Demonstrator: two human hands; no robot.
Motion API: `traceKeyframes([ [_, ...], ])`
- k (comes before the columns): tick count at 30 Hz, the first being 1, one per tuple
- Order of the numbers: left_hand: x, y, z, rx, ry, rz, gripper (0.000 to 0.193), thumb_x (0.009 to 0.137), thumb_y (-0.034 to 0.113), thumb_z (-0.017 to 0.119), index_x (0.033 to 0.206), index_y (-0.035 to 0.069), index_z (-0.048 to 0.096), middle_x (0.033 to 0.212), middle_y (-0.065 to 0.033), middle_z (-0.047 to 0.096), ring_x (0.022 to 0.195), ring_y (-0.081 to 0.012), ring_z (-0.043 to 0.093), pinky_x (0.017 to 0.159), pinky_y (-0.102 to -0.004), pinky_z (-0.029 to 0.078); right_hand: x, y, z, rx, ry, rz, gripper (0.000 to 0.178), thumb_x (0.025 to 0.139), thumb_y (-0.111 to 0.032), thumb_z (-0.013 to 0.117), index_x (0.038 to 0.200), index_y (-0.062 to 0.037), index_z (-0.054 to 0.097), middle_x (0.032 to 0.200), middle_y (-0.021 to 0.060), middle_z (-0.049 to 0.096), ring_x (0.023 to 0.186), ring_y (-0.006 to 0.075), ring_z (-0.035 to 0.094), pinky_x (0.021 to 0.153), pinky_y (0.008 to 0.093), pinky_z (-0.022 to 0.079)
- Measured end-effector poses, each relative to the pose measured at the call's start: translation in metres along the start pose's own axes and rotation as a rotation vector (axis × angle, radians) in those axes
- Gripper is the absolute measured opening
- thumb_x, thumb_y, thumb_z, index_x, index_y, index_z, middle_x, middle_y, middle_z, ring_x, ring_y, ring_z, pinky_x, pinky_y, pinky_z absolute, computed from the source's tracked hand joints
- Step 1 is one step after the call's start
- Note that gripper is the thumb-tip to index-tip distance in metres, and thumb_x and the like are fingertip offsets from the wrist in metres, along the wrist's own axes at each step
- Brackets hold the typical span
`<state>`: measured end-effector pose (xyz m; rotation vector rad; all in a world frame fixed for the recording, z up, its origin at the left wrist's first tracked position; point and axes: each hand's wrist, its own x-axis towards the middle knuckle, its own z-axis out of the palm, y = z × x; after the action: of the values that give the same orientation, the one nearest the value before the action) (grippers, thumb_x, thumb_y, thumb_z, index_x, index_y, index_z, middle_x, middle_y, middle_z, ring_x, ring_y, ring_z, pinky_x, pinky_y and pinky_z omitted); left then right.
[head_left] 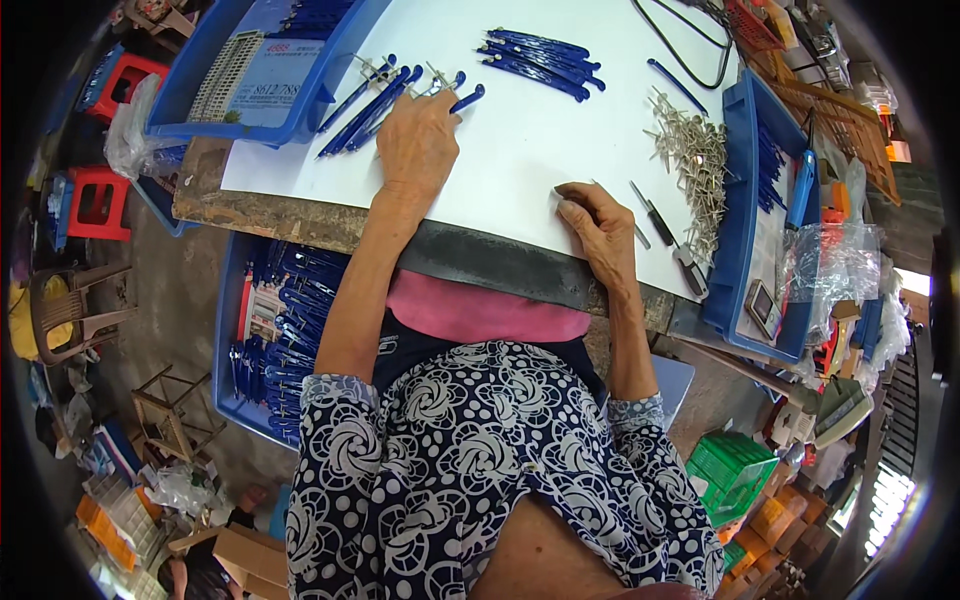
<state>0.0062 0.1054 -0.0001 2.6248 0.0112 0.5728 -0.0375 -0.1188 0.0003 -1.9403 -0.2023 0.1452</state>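
The left hand (415,150) bends over loose blue handles (368,112) on the table (280,213); its fingertips are hidden, so I cannot tell its grip. The right hand (598,230) curls, thumb near forefinger, any held piece unclear. Handles lie roughly aligned, probably for easy pick-up: one bundle (540,62), overlapped beyond counting, one lone handle (677,86); then one metal heap (700,170), with two blue trays (738,200) flanking.

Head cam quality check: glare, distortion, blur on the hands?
Head view, lower right: blown-out bright patch; head view, rim: dark vignetting, edges bent by the fisheye; head view, centre: white sheet bright, left hand and right hand readable, no obvious motion blur.
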Motion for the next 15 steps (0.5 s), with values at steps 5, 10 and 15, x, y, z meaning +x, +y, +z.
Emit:
traceKeyframes([
  [5,0.013,-0.007,0.003,0.043,0.079,0.014,0.015,0.07,0.013,0.062,0.083,0.008,0.062,0.079,-0.0103,0.06,0.076,-0.0291,0.054,0.066,-0.037,0.044,-0.001,-0.001,-0.003,-0.001,0.01,-0.008,0.019,0.08,-0.01,0.057,0.094,0.0016,0.06,0.08,0.0057,0.061,0.075,0.0105,0.054,0.068,0.0221,0.043],
  [10,0.024,-0.019,0.002,0.189,0.162,0.034,0.01,0.072,0.007,0.054,0.078,0.005,0.062,0.075,-0.0104,0.057,0.075,-0.0278,0.055,0.059,-0.0379,0.046,0.001,0.0,-0.001,-0.011,0.016,-0.053,0.019,0.08,-0.01,0.056,0.093,0.0029,0.059,0.079,0.0077,0.061,0.073,0.012,0.054,0.067,0.0233,0.043],
  [15,0.025,-0.019,0.003,0.248,0.048,-0.055,0.014,0.071,0.012,0.061,0.084,0.008,0.061,0.082,-0.0089,0.058,0.078,-0.0283,0.056,0.066,-0.0375,0.045,0.0,0.001,-0.002,0.001,-0.008,-0.054,0.019,0.08,-0.009,0.056,0.095,0.0026,0.059,0.079,0.0049,0.059,0.074,0.0104,0.053,0.068,0.0223,0.043],
])
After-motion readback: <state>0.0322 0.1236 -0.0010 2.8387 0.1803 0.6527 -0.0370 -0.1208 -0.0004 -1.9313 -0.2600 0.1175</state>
